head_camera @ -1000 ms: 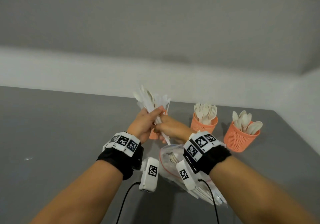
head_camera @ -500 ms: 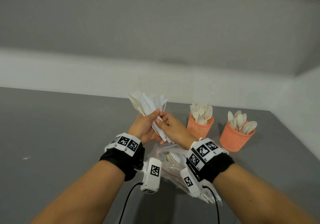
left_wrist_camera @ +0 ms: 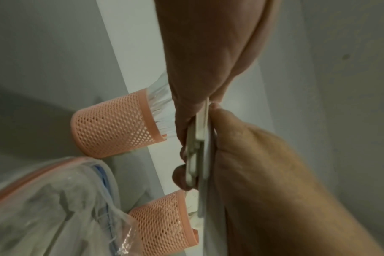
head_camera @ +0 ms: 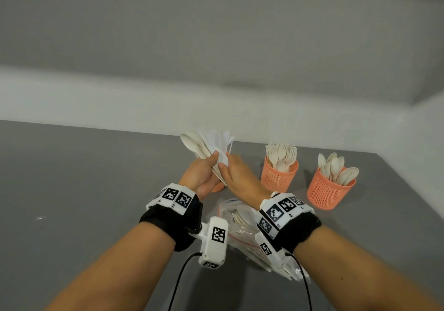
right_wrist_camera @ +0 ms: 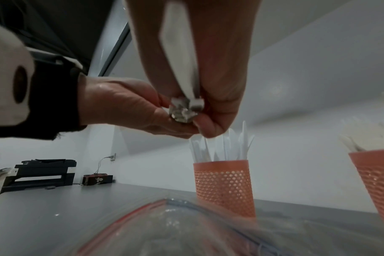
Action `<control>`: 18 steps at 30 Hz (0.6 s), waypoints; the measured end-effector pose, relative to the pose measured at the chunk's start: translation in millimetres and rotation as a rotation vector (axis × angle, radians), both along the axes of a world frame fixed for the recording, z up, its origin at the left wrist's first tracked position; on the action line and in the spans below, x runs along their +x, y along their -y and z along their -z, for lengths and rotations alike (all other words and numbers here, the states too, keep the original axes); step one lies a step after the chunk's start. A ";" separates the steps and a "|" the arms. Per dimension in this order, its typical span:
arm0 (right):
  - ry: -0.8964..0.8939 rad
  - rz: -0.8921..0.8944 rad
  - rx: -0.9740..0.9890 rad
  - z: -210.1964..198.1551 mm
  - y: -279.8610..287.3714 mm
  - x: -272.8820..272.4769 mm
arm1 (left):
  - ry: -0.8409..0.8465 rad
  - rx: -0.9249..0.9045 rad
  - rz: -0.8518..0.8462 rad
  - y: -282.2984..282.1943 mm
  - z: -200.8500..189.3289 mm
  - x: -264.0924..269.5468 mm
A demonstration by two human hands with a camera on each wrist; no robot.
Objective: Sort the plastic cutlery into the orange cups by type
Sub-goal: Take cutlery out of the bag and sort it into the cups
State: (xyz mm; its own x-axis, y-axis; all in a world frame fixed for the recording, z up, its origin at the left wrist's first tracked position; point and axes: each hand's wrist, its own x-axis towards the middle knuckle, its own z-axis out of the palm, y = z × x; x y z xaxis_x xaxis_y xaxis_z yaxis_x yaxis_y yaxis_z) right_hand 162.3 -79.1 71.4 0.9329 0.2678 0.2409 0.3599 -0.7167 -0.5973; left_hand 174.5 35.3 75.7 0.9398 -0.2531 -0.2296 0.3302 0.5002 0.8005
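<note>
My left hand [head_camera: 211,164] grips a fanned bundle of cutlery [head_camera: 206,142], cream spoons on its left and white knives on its right, above the table. My right hand [head_camera: 224,165] pinches one white knife [right_wrist_camera: 180,52] in that bundle, and the handle ends [right_wrist_camera: 184,110] sit between both hands. Three orange mesh cups stand behind. The knife cup [right_wrist_camera: 224,187] is mostly hidden behind my hands in the head view. The fork cup [head_camera: 278,176] and the spoon cup [head_camera: 329,190] stand to its right.
A clear zip bag [head_camera: 237,217] holding more cutlery lies on the grey table [head_camera: 84,190] under my wrists. The white wall runs close behind the cups. A printer [right_wrist_camera: 39,171] stands far off to the left.
The bundle has leaned to the left and its spoons now show. My right hand's fingers have slid up the bundle to beside my left thumb.
</note>
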 end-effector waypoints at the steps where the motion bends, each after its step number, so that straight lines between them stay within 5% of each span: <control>1: -0.009 -0.007 0.008 1.3 -0.3 0.4 | -0.002 0.000 -0.001 0.3 0.4 -0.9; 18: -0.297 -0.084 0.463 -6.0 6.0 -3.0 | 0.046 0.015 -0.108 -7.6 -0.3 -3.0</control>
